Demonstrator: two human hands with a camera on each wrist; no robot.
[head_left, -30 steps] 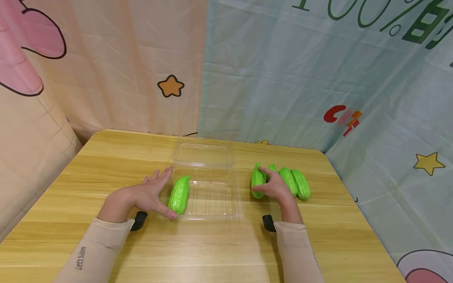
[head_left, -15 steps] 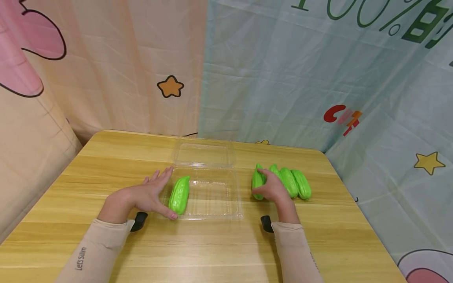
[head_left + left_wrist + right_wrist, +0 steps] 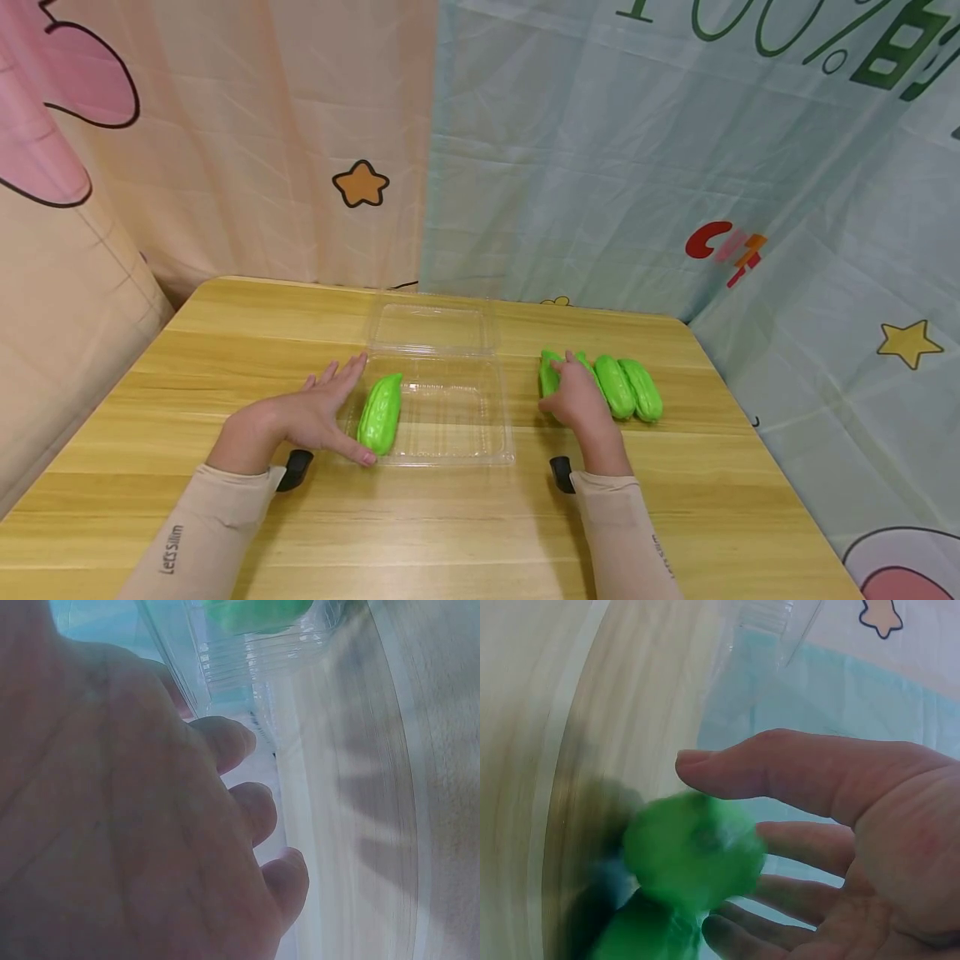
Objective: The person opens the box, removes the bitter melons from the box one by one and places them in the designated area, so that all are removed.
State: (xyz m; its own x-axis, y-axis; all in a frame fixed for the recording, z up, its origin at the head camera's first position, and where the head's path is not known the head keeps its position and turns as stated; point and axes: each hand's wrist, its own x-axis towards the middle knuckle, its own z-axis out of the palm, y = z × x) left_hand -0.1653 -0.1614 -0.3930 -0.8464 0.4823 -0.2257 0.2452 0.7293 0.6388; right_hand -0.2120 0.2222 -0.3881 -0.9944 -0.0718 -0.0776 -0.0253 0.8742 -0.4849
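Note:
In the head view my left hand [image 3: 318, 412] rests against the left side of a clear plastic box [image 3: 457, 458], thumb and fingers spread along its edge. One ridged, bright green bitter melon [image 3: 381, 414] lies inside the box at its left. To the right, my right hand [image 3: 581, 404] holds the leftmost bitter melon [image 3: 549, 375] of a row. The right wrist view shows that bitter melon's rounded end [image 3: 694, 855] between thumb and fingers. In the left wrist view, the left hand [image 3: 150, 802] lies beside the box wall; its fingers pinch nothing.
The box's lid [image 3: 431, 327] is folded back toward the rear table edge. More bitter melons [image 3: 614, 387] lie side by side, right of my right hand. The wooden table [image 3: 420, 533] ends against a printed curtain [image 3: 585, 183] behind.
My right hand has shifted slightly and its fingers lie closer round the leftmost bitter melon. The row of melons has edged a little to the right. My left hand stays put.

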